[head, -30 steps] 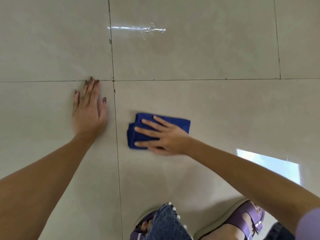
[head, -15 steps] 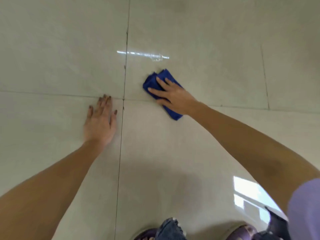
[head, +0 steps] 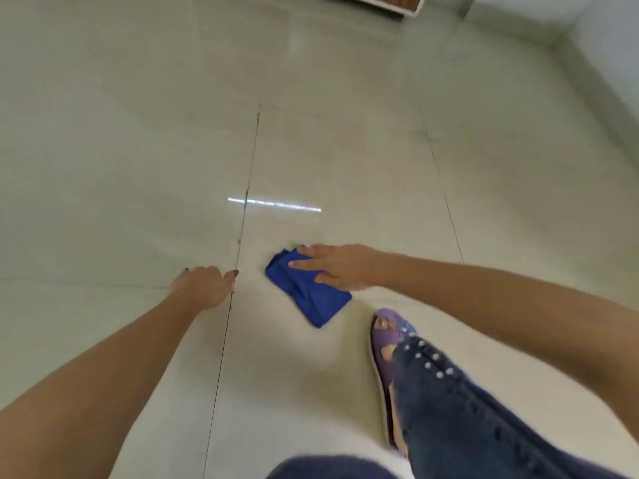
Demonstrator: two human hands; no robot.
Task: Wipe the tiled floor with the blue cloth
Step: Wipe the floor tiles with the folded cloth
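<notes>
The glossy, pale beige tiled floor (head: 145, 140) is mid-wipe: the folded, dark blue fabric cloth (head: 307, 297) lies flat on the tile just right of the dark grout line (head: 238, 243), near the purple sandal (head: 389, 344). The right hand (head: 340, 267) presses it with fingers spread, while the left hand (head: 204, 285) braces beside the grout line, fingers apparently curled, though blur obscures them. The next stroke calls for sustained downward pressure while sliding onto unwiped tile.

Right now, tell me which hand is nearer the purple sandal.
Right. The right hand lies flat on the blue cloth, just beyond the purple sandal. The left hand rests on the floor across the grout line, farther off.
</notes>
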